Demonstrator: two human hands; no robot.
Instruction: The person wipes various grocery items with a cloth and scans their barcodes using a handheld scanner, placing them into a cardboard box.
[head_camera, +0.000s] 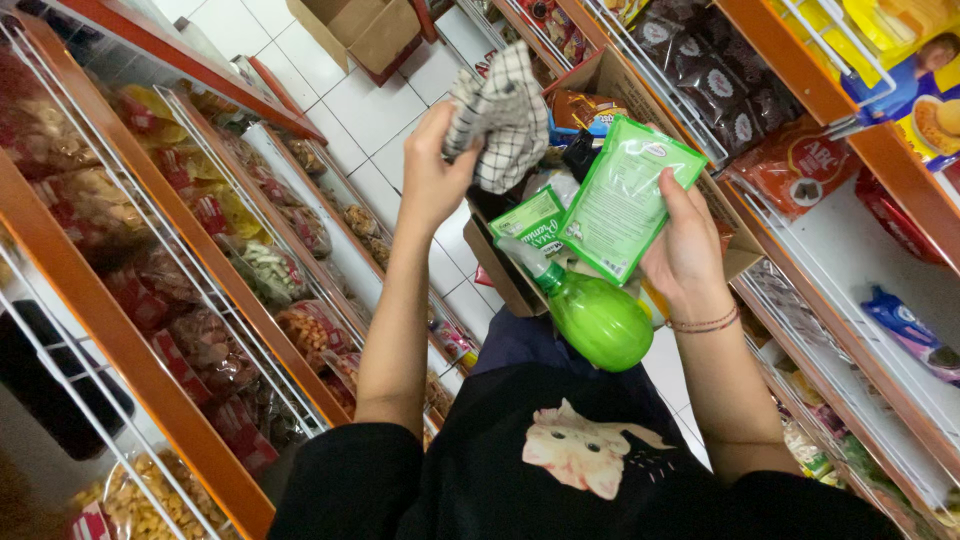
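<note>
Green plastic marks the main item: a flat green pouch (622, 200) is held upright in my right hand (685, 250), fingers closed around its lower right edge, thumb on the near face. My left hand (432, 170) is raised to the left of it and closed on a checked cloth (500, 112), which bunches above the fingers and hangs just beside the pouch's top left corner. The two hands are apart, with the pouch and cloth between them. Directly below the pouch, a green spray bottle (590, 315) lies tilted, its nozzle end pointing up toward a smaller green packet (530, 215); whether the bottle rests on my lap or in the box cannot be determined. An open cardboard box (610, 75) of packaged goods sits behind both hands. Orange shelving (150, 300) with wire fronts runs along both sides, stocked with bagged snacks.
</note>
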